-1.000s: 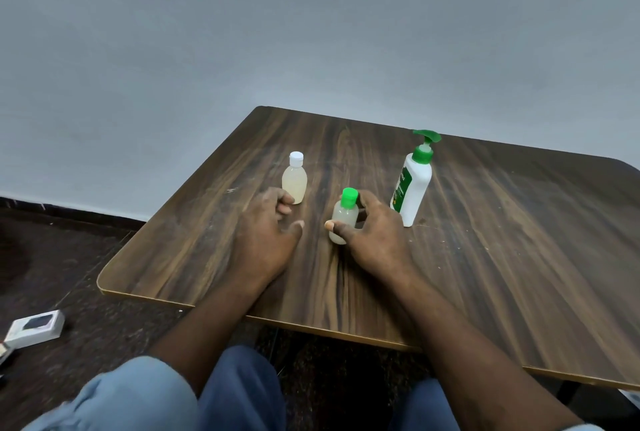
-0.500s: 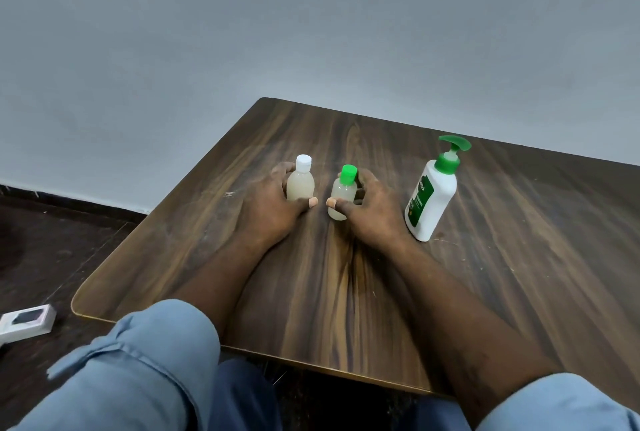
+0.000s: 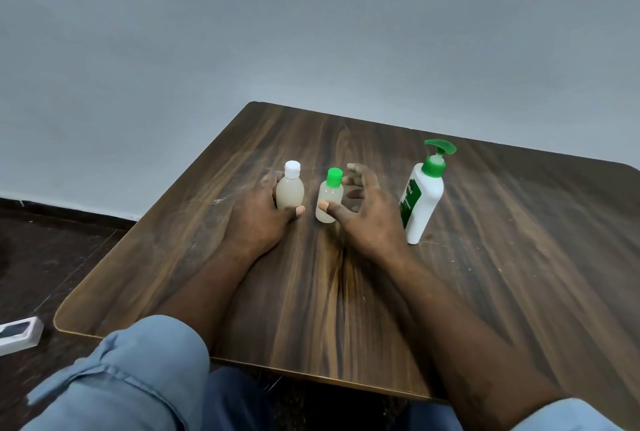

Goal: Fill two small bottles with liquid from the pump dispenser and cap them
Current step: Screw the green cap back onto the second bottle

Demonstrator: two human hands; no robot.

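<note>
Standing upright on the wooden table [image 3: 485, 292], both small bottles are capped. The left hand [image 3: 258, 219] wraps the white-capped bottle [image 3: 290, 190], hiding its base. The right hand [image 3: 367, 212] is spread loose, thumb touching the green-capped bottle [image 3: 329, 196], fingers behind it. The pump dispenser [image 3: 422, 195] leans slightly at right, nozzle pointing right; bare tabletop stretches beyond.
</note>
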